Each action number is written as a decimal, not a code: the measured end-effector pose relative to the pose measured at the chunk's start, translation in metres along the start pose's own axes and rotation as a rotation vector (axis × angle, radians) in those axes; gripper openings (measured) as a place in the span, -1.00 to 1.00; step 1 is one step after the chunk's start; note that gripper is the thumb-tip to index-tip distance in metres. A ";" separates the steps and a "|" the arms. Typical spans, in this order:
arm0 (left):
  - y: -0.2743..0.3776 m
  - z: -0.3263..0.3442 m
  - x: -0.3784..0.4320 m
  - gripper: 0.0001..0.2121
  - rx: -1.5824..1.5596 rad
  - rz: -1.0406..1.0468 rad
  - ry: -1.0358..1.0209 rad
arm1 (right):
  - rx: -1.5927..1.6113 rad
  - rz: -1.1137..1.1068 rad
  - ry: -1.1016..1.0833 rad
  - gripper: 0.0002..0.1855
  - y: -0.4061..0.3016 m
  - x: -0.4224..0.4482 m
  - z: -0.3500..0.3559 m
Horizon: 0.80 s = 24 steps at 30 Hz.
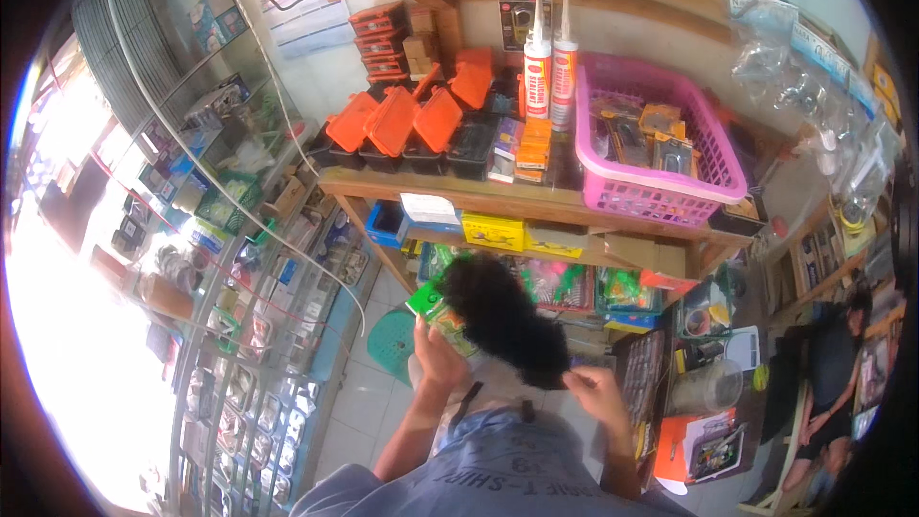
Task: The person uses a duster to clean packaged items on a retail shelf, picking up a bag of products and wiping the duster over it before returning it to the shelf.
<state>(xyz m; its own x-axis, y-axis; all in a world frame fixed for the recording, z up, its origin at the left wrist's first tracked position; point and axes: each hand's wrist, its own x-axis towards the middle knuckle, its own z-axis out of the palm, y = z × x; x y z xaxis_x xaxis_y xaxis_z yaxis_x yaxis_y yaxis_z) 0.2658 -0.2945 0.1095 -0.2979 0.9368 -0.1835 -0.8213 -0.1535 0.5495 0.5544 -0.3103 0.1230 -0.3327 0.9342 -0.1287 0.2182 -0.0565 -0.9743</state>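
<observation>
My left hand (439, 357) holds a flat packet with a green header (426, 300) in front of my body. A long, fluffy black duster (502, 319) hides the packet's right side. My right hand (596, 393) grips the duster's lower right end, and its far end points up towards the shelf. Exactly how the fingers close around the duster is hard to see. Behind the packet, a round green stool top (391, 346) shows near the floor.
Ahead is a wooden shelf (467, 190) bearing black boxes with orange lids (391, 122), silicone sealant tubes (537, 79) and a pink plastic basket (660, 194). Glass display shelves (237, 366) line the left. At the right stands a crowded table (754, 438); beyond it sits a person (829, 388).
</observation>
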 end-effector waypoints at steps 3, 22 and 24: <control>0.006 0.013 -0.008 -0.34 -0.034 -0.043 0.061 | 0.027 -0.005 0.005 -0.78 0.002 -0.001 0.001; -0.028 0.009 -0.022 -0.26 -0.194 -0.330 -0.087 | 0.750 -0.135 0.129 -0.18 -0.023 0.028 0.061; -0.029 0.008 -0.021 -0.23 -0.171 -0.297 -0.067 | 0.824 -0.156 0.113 -0.21 -0.032 0.030 0.066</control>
<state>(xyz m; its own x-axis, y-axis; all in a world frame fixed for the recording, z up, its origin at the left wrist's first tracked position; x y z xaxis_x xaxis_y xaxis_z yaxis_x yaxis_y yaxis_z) 0.2998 -0.3074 0.1041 -0.0055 0.9661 -0.2579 -0.9387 0.0840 0.3345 0.4772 -0.3037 0.1377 -0.2001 0.9798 -0.0052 -0.5762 -0.1220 -0.8082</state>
